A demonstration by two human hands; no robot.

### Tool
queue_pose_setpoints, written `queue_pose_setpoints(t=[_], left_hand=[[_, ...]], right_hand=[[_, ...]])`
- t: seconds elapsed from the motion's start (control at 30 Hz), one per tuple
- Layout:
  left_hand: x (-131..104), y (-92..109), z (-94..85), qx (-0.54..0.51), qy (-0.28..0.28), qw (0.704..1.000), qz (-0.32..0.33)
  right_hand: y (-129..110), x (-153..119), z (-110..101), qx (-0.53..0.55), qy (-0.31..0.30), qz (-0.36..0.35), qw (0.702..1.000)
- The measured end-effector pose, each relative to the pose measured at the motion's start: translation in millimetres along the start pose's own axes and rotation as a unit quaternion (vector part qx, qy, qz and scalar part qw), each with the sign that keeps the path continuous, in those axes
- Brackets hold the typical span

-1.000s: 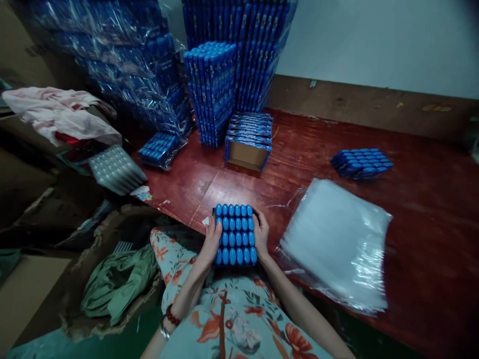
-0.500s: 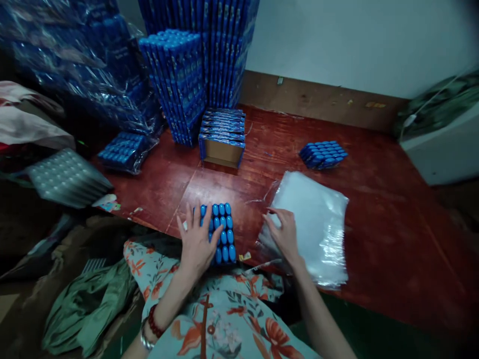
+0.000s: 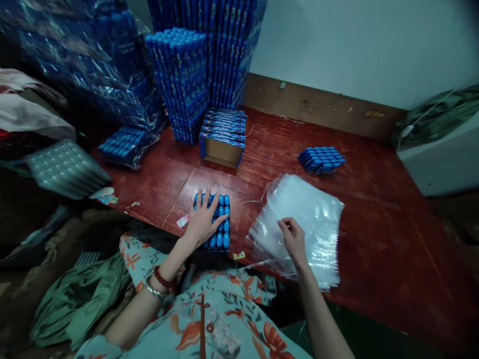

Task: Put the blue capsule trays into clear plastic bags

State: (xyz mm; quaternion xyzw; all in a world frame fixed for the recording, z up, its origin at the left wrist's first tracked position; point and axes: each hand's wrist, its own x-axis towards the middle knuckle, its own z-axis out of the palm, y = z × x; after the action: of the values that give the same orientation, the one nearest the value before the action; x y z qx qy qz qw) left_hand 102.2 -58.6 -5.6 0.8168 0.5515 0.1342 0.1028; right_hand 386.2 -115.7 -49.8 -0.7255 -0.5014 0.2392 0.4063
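My left hand (image 3: 204, 222) lies spread over a flat pack of glossy blue oval pieces (image 3: 220, 227) near the table's front edge, palm down on its left part. The pieces sit in rows, and my hand hides some of them. My right hand (image 3: 292, 237) is closed above a stack of clear plastic bags (image 3: 316, 209), thumb and fingers drawn together. Whatever may be between those fingertips is too small to make out. The left edges of the bags are fanned out beneath it.
Behind stands an open cardboard box (image 3: 222, 149) holding blue cards. Tall stacks of blue packs (image 3: 181, 85) rise at the back left, near a wrapped pack (image 3: 125, 144). Another blue stack (image 3: 322, 158) sits at the right. Grey trays (image 3: 67, 169) lie at left.
My left hand and the blue pack have shifted slightly away from me. My right hand has moved from the bags' left edge rightward over them, its fingers more curled; the left bag edges are spread further.
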Motion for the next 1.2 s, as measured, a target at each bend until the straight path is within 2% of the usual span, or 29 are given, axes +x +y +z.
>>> queue_pose_setpoints(t=[0.07,0.17,0.23,0.3,0.4,0.47,0.5,0.57,0.63,0.7,0.77,0.83,0.9,1.0,1.1,1.2], left_hand=[[-5,9,-4.1,-0.001,0.004,0.997,0.078],[-10,33,-7.5,0.014,-0.005,0.974,0.228],[-8,51,-8.3,0.031,-0.001,0.956,0.292],[0,65,-8.8,0.043,0.018,0.943,0.329],[19,77,-11.6,0.045,0.053,0.920,0.385],[33,80,-15.8,0.040,0.055,0.907,0.416],[39,82,-18.7,0.038,0.042,0.906,0.419],[49,85,-25.6,0.028,-0.007,0.917,0.397],[55,89,-32.3,-0.004,-0.062,0.932,0.358],[58,92,-37.3,-0.057,-0.094,0.940,0.323],[59,92,-40.4,-0.106,-0.101,0.945,0.293],[59,87,-43.5,-0.141,-0.106,0.942,0.286],[58,78,-49.2,-0.164,-0.115,0.935,0.292],[54,60,-65.8,-0.145,-0.123,0.943,0.275],[47,47,-86.7,-0.062,-0.118,0.962,0.237],[43,42,-102.1,0.011,-0.106,0.973,0.206]], right_hand=[[-23,8,-6,0.048,-0.044,-0.005,0.998],[-58,18,-17,0.118,-0.149,-0.006,0.982],[-73,24,-22,0.132,-0.217,-0.003,0.967],[-81,31,-27,0.130,-0.255,-0.004,0.958],[-85,38,-40,0.057,-0.271,-0.030,0.960],[-91,34,-54,-0.088,-0.216,-0.074,0.970],[-95,29,-61,-0.170,-0.172,-0.105,0.965],[-108,13,-70,-0.289,-0.111,-0.192,0.931],[-120,-6,-69,-0.341,-0.112,-0.285,0.889],[-127,-19,-56,-0.371,-0.108,-0.327,0.862],[-130,-22,-38,-0.387,-0.061,-0.306,0.868],[-130,-19,-23,-0.357,-0.031,-0.286,0.889],[-130,-14,-15,-0.296,-0.030,-0.306,0.904],[-136,-13,-11,-0.226,-0.044,-0.366,0.902],[-146,-13,-11,-0.271,-0.055,-0.350,0.895],[-158,0,-10,-0.376,-0.058,-0.260,0.887]])
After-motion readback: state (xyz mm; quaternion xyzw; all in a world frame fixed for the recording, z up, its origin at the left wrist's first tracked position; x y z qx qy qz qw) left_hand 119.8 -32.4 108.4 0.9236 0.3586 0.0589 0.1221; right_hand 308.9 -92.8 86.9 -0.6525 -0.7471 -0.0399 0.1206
